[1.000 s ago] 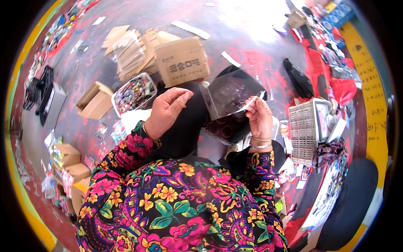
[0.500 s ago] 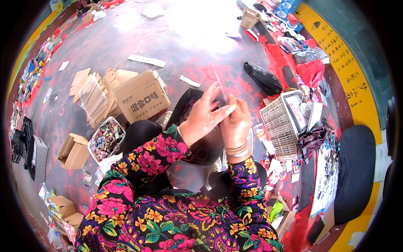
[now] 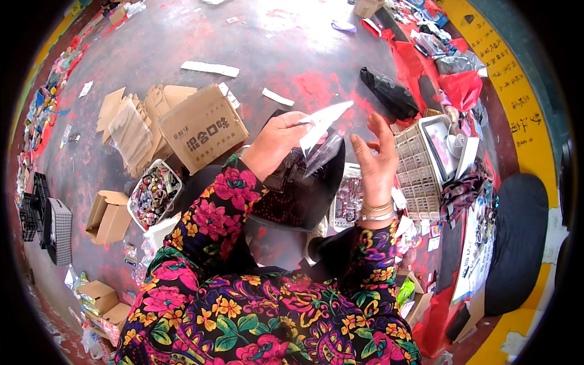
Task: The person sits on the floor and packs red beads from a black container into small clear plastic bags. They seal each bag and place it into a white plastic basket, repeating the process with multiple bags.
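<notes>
A white, pointed sheet (image 3: 328, 117), paper or film, is pinched in my left hand (image 3: 275, 145). A clear plastic bag (image 3: 324, 152) hangs just below the sheet; whether the two are joined I cannot tell. To the right, my right hand (image 3: 378, 163) is raised with its fingers apart and nothing in it. Under both hands, between my knees, stands a black tub (image 3: 331, 182) with dark red beads and clear packets inside. A small white basket (image 3: 336, 222) of clear-wrapped beaded pieces sits beside it, below my right hand.
At left are a closed cardboard box (image 3: 204, 131), flattened cartons (image 3: 131, 131) and a white basket of small trinkets (image 3: 155, 194). A pale plastic crate (image 3: 420, 173) and a black bag (image 3: 389, 91) stand at right. Paper strips (image 3: 210, 68) litter the floor.
My hands have come apart, the right moving right and opening. The left now holds the white sheet over the tub, where a thin clear film showed between both hands before.
</notes>
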The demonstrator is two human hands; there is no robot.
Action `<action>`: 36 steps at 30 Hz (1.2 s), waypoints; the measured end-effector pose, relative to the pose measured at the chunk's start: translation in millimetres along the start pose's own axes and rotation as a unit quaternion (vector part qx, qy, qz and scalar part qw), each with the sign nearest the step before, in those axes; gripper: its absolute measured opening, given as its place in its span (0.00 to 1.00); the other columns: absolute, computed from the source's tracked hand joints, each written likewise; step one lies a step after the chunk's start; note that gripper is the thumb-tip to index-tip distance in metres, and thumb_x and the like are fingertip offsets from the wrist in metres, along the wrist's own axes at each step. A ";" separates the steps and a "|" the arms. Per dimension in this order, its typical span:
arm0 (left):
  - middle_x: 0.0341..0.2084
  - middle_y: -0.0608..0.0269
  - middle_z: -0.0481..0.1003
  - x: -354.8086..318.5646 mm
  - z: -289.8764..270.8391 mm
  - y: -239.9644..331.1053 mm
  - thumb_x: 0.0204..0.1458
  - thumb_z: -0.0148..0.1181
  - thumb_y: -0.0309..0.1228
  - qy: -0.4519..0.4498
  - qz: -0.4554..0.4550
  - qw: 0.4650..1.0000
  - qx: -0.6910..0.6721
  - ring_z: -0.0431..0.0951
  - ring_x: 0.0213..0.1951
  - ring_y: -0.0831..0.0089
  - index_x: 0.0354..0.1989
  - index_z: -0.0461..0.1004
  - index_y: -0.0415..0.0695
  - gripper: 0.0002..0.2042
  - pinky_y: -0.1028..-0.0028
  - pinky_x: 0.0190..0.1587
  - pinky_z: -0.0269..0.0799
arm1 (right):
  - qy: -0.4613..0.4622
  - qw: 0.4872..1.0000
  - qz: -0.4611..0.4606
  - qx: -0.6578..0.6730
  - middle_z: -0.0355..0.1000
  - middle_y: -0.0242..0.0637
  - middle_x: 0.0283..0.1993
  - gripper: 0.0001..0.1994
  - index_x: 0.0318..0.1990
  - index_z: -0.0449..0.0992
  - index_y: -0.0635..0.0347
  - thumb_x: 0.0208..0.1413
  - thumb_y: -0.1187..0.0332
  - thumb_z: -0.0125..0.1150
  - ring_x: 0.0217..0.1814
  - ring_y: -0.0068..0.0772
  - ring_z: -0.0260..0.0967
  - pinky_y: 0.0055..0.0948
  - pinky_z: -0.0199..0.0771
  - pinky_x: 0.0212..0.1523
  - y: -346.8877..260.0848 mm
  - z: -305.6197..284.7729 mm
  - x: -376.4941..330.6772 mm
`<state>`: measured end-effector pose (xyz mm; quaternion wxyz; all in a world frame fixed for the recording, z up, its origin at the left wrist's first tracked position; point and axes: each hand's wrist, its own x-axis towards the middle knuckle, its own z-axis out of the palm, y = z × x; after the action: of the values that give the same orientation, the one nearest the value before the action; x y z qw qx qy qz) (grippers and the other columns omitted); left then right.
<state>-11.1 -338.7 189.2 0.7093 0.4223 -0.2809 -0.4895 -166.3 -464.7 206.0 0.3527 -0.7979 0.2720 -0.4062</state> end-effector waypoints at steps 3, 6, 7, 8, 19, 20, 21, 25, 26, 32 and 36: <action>0.36 0.58 0.75 -8.7 -0.8 3.6 0.55 0.50 0.25 -0.045 -0.006 0.989 0.140 0.75 0.41 0.71 0.42 0.70 0.34 0.10 0.75 0.46 0.69 | -0.095 0.979 0.108 0.143 0.68 0.41 0.52 0.28 0.54 0.66 0.61 0.43 0.66 0.66 0.54 0.35 0.65 0.30 0.66 0.47 0.0 -16.5 1.7; 0.33 0.59 0.76 -8.5 -6.6 -2.2 0.55 0.49 0.25 -0.092 0.040 0.944 0.316 0.76 0.39 0.73 0.40 0.72 0.34 0.09 0.75 0.44 0.70 | -0.152 0.986 -0.053 -0.033 0.71 0.42 0.47 0.23 0.48 0.71 0.60 0.41 0.68 0.66 0.50 0.38 0.67 0.30 0.67 0.46 1.8 -12.5 -1.6; 0.32 0.59 0.76 -7.9 -6.4 -3.1 0.55 0.49 0.24 -0.108 0.061 0.918 0.377 0.76 0.38 0.74 0.40 0.72 0.34 0.09 0.76 0.43 0.70 | -0.176 0.978 -0.084 -0.071 0.72 0.41 0.45 0.20 0.46 0.73 0.59 0.41 0.69 0.65 0.49 0.39 0.67 0.31 0.67 0.46 0.7 -12.1 -3.2; 0.30 0.60 0.76 -6.6 -8.4 -10.8 0.55 0.51 0.26 -0.106 0.101 0.897 0.417 0.76 0.35 0.75 0.38 0.74 0.36 0.08 0.77 0.40 0.70 | -0.199 0.967 -0.116 -0.108 0.72 0.41 0.43 0.18 0.43 0.74 0.58 0.41 0.69 0.64 0.48 0.40 0.68 0.31 0.68 0.45 -1.2 -10.1 -5.4; 0.26 0.65 0.74 -13.5 -3.5 -5.6 0.51 0.55 0.26 -0.010 -0.040 0.929 0.369 0.73 0.28 0.80 0.34 0.75 0.37 0.06 0.80 0.33 0.71 | -0.264 0.945 0.175 0.082 0.74 0.31 0.24 0.09 0.36 0.78 0.63 0.51 0.68 0.57 0.23 0.18 0.68 0.21 0.68 0.24 15.1 -6.7 -17.6; 0.27 0.64 0.74 -11.5 -9.0 -9.1 0.51 0.54 0.25 -0.027 -0.023 0.934 0.355 0.73 0.29 0.80 0.34 0.74 0.37 0.06 0.80 0.34 0.71 | -0.274 0.936 0.207 0.081 0.74 0.30 0.24 0.10 0.37 0.78 0.64 0.51 0.68 0.56 0.23 0.15 0.66 0.18 0.68 0.23 7.3 -10.5 -15.2; 0.27 0.64 0.75 -9.8 -13.4 -10.9 0.51 0.54 0.24 -0.044 -0.006 0.939 0.341 0.73 0.30 0.80 0.35 0.74 0.36 0.06 0.80 0.35 0.72 | -0.298 0.929 0.208 0.073 0.73 0.29 0.25 0.09 0.37 0.78 0.63 0.51 0.69 0.56 0.23 0.15 0.66 0.18 0.68 0.23 4.4 -13.2 -14.0; 0.30 0.62 0.76 -11.6 -14.3 -8.3 0.52 0.52 0.22 -0.116 0.028 0.920 0.373 0.75 0.35 0.78 0.37 0.74 0.35 0.07 0.78 0.40 0.71 | -0.374 0.898 0.228 0.053 0.73 0.27 0.26 0.10 0.36 0.78 0.62 0.51 0.71 0.52 0.24 0.15 0.66 0.17 0.69 0.23 0.0 -25.2 -13.8; 0.31 0.61 0.76 -12.1 -13.6 -7.8 0.52 0.51 0.22 -0.123 0.009 0.928 0.353 0.75 0.36 0.77 0.38 0.74 0.35 0.08 0.78 0.42 0.71 | -0.388 0.890 0.234 0.051 0.72 0.27 0.26 0.10 0.36 0.78 0.63 0.51 0.71 0.51 0.24 0.15 0.65 0.17 0.69 0.23 -0.6 -26.2 -13.8; 0.35 0.57 0.76 -14.9 -12.8 0.1 0.53 0.48 0.20 -0.176 -0.025 0.924 0.338 0.75 0.40 0.74 0.43 0.72 0.34 0.10 0.76 0.46 0.69 | -0.378 0.875 0.238 0.186 0.71 0.28 0.26 0.07 0.31 0.76 0.66 0.49 0.74 0.53 0.26 0.15 0.65 0.16 0.68 0.27 6.2 -21.3 -18.9; 0.37 0.57 0.76 -17.6 -11.6 8.1 0.54 0.47 0.20 -0.213 -0.013 0.903 0.373 0.75 0.42 0.73 0.43 0.72 0.34 0.11 0.75 0.47 0.68 | -0.391 0.875 0.234 0.163 0.71 0.29 0.25 0.06 0.32 0.76 0.67 0.48 0.74 0.56 0.26 0.16 0.66 0.16 0.66 0.27 1.3 -22.6 -16.9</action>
<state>-4.3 -317.3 190.9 0.4172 0.5453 -0.5814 -0.4365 -194.3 -461.1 206.8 0.6404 -0.7356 0.2209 -0.0056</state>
